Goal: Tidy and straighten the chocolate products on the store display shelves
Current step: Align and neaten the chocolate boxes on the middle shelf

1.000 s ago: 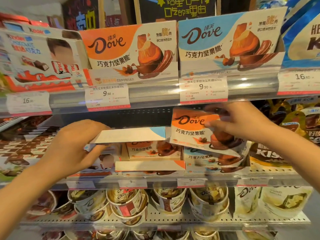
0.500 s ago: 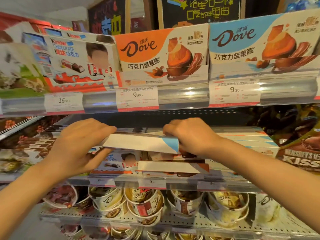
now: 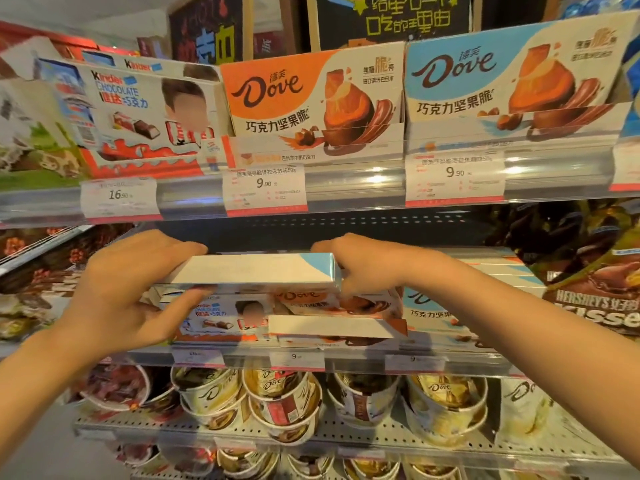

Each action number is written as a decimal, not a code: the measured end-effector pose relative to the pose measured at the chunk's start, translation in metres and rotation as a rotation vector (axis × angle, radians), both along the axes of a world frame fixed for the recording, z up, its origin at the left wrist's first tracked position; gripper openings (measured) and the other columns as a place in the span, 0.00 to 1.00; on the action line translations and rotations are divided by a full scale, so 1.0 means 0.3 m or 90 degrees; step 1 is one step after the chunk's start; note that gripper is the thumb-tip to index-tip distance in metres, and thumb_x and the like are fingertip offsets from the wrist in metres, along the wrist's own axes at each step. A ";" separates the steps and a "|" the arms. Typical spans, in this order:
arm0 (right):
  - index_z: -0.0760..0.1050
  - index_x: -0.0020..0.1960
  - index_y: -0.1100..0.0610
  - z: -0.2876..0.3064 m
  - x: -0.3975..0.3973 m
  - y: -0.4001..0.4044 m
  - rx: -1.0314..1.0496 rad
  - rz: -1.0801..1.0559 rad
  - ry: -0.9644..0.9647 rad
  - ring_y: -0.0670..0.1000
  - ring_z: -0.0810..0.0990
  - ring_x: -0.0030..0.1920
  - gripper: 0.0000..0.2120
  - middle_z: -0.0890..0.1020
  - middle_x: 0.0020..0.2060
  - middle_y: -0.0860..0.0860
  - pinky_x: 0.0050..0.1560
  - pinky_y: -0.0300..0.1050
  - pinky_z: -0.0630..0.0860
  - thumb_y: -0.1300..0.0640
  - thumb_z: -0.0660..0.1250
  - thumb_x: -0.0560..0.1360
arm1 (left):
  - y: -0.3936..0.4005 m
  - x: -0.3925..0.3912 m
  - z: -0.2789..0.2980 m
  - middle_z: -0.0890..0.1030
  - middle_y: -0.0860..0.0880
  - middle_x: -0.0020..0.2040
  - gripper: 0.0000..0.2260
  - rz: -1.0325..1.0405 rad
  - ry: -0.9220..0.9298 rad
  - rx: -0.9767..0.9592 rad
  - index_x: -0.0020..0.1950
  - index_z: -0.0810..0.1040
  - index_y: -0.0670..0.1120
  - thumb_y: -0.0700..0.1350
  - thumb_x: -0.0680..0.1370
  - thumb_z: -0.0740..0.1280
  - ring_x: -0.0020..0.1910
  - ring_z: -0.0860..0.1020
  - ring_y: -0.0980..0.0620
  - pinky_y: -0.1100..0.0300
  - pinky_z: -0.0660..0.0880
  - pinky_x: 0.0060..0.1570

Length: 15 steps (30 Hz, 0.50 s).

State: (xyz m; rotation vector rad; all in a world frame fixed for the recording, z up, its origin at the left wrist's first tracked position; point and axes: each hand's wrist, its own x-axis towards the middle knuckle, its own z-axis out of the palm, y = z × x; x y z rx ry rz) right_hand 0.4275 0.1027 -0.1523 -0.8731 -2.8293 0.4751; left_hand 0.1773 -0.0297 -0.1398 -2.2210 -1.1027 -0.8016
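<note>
The white box (image 3: 256, 270) is held level above the middle shelf (image 3: 346, 356), left hand (image 3: 114, 292) clamped on one end, right hand (image 3: 367, 268) gripping the other. Below, orange boxes (image 3: 332, 306) lie crooked, unsorted. The shelf above (image 3: 346, 185) crowds the reach; cups (image 3: 277, 396) sit underneath.

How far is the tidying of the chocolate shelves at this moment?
Done: the top shelf's orange Dove box and blue Dove box stand straight. In hand: left hand and right hand grip a white Dove box at its ends. Left: the boxes beneath lie askew.
</note>
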 end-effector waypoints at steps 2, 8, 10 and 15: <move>0.71 0.60 0.52 -0.011 0.011 0.001 0.033 -0.001 0.056 0.50 0.76 0.58 0.21 0.78 0.58 0.50 0.50 0.44 0.77 0.58 0.73 0.70 | -0.002 0.010 -0.002 0.82 0.44 0.40 0.16 0.002 0.013 0.003 0.48 0.81 0.37 0.50 0.72 0.65 0.39 0.75 0.51 0.56 0.71 0.38; 0.71 0.62 0.55 -0.037 0.057 -0.039 0.063 -0.016 0.048 0.47 0.75 0.54 0.17 0.77 0.59 0.53 0.42 0.34 0.73 0.59 0.67 0.74 | -0.011 0.030 -0.011 0.81 0.47 0.40 0.14 -0.004 -0.006 -0.018 0.47 0.81 0.39 0.49 0.71 0.66 0.38 0.74 0.53 0.59 0.70 0.36; 0.71 0.64 0.57 -0.063 0.072 -0.046 0.072 -0.035 -0.025 0.43 0.69 0.47 0.17 0.76 0.60 0.54 0.34 0.33 0.64 0.60 0.64 0.76 | -0.010 0.034 -0.020 0.81 0.48 0.40 0.14 -0.001 0.002 -0.031 0.48 0.81 0.40 0.49 0.71 0.66 0.38 0.75 0.53 0.57 0.71 0.36; 0.71 0.65 0.54 -0.057 0.139 -0.004 -0.064 -0.009 0.011 0.30 0.72 0.46 0.20 0.76 0.61 0.49 0.42 0.22 0.68 0.62 0.67 0.74 | 0.006 0.062 -0.025 0.80 0.52 0.40 0.15 -0.023 -0.001 -0.079 0.52 0.80 0.43 0.51 0.71 0.67 0.39 0.74 0.57 0.66 0.70 0.38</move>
